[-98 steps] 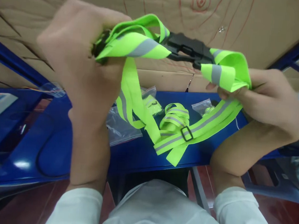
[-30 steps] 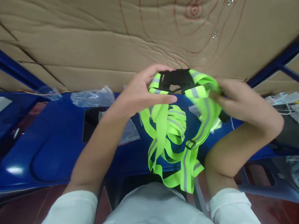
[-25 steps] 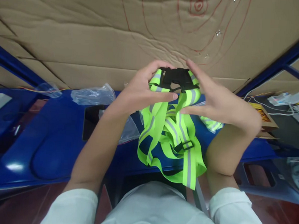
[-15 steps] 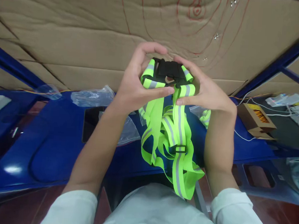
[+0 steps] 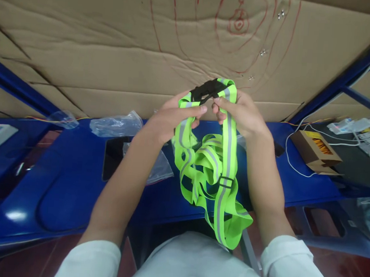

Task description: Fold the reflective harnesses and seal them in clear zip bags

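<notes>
I hold a neon-green strap (image 5: pixel 216 166) with grey reflective bands up in front of me, above the blue table (image 5: pixel 58 180). My left hand (image 5: pixel 170 122) is closed on it, thumb and fingers pinching the webbing just left of the black buckle (image 5: pixel 207 89). My right hand (image 5: pixel 243 115) pinches the webbing just right of that buckle, its fingers curled shut round the band. My two thumbs nearly meet under the buckle. The rest of the strap hangs down between my forearms in loose loops, with a small black slider (image 5: pixel 225 182) on one length, and its lowest fold dangles in front of the table's near edge, over my lap. I can read no brand or label on the strap or buckle. Behind it stands a sheet of cardboard (image 5: pixel 99 44) with rings drawn in red pen around a small swirl (image 5: pixel 239 22); it is a scribble and spells no word. On the table to my left lie clear plastic bags (image 5: pixel 116 123), crumpled, and I cannot tell whether anything is in them. To my right sits a small open brown box (image 5: pixel 312 151) with something orange-yellow inside, and a thin white cable (image 5: pixel 292 165) curls just beside it.
</notes>
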`<state>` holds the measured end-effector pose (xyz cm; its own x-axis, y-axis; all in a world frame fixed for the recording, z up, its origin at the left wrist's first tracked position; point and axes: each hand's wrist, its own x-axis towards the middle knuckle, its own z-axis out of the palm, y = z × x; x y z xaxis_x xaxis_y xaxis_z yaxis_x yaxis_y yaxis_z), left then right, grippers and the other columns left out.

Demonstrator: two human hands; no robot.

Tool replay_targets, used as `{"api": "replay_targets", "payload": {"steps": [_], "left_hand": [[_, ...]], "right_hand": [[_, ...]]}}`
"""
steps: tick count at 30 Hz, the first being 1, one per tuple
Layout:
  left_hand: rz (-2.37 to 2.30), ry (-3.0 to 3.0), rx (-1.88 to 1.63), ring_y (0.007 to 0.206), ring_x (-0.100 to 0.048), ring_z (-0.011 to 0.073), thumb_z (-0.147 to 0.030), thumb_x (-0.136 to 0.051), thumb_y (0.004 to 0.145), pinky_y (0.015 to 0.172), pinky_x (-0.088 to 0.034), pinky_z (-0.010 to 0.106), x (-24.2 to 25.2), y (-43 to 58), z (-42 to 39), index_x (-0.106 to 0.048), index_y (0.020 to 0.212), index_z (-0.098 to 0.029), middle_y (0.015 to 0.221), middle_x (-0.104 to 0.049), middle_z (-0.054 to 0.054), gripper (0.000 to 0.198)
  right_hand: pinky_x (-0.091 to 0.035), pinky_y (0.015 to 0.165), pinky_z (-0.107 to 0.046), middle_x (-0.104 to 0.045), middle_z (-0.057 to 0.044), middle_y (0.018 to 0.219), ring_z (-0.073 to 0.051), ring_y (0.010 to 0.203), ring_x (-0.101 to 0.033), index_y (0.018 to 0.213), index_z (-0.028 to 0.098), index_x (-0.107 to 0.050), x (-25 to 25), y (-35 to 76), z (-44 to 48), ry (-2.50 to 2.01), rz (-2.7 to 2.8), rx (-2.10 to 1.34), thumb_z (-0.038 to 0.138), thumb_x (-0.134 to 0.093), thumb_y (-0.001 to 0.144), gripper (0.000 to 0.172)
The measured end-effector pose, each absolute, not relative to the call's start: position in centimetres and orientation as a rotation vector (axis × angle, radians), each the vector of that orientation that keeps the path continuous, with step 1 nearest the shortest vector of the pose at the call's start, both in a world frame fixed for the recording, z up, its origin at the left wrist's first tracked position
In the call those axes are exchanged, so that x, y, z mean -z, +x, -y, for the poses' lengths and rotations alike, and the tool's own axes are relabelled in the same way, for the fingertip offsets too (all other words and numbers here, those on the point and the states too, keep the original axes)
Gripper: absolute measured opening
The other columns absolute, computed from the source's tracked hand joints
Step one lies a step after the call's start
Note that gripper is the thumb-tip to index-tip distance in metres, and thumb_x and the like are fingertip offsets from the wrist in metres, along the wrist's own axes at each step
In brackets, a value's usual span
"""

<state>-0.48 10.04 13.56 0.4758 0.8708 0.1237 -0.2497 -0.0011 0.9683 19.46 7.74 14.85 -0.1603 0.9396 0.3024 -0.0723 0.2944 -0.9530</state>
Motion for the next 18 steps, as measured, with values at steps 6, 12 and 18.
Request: {"api": "replay_targets", "payload": {"steps": [6, 12, 18], "left_hand": [[-0.628, 1.772, -0.939, 0.133, -0.063, 0.0344, -0.029, -0.106, 0.051, 0.112, -0.052, 0.042, -13.8, -3.6, -11.2, -0.063, 0.144, -0.029, 0.141, -0.066, 0.009, 0.103], [-0.679, 1.732, -0.741, 0.111, -0.073, 0.0309, -0.039, -0.099, 0.066, 0.095, -0.061, 0.039, -14.2, -3.8, -10.7, -0.072, 0.130, -0.020, 0.103, -0.078, 0.008, 0.072], [-0.384, 1.614, -0.949, 0.110, -0.073, 0.0230, -0.032, -0.089, 0.082, 0.105, -0.058, 0.039, -13.8, -0.8, -9.6, -0.074, 0.117, -0.020, 0.112, -0.076, 0.007, 0.040]], "right_hand": [[-0.048, 0.048, -0.022, -0.061, 0.002, 0.068, -0.008, 0.053, -0.049, 0.078, 0.018, -0.062, -16.0, 20.9, -6.1, -0.929, 1.663, -1.097, 0.038, -0.086, 0.087, 0.033], [-0.052, 0.051, -0.022, -0.057, 0.004, 0.069, -0.007, 0.055, -0.049, 0.077, 0.019, -0.061, -16.0, 20.5, -6.2, -0.783, 1.602, -1.170, 0.052, -0.092, 0.079, 0.044], [-0.063, 0.073, -0.027, -0.064, 0.000, 0.085, -0.011, 0.073, -0.061, 0.087, 0.021, -0.065, -15.3, 19.4, -7.0, -0.717, 1.489, -1.157, 0.061, -0.089, 0.079, 0.047]]}}
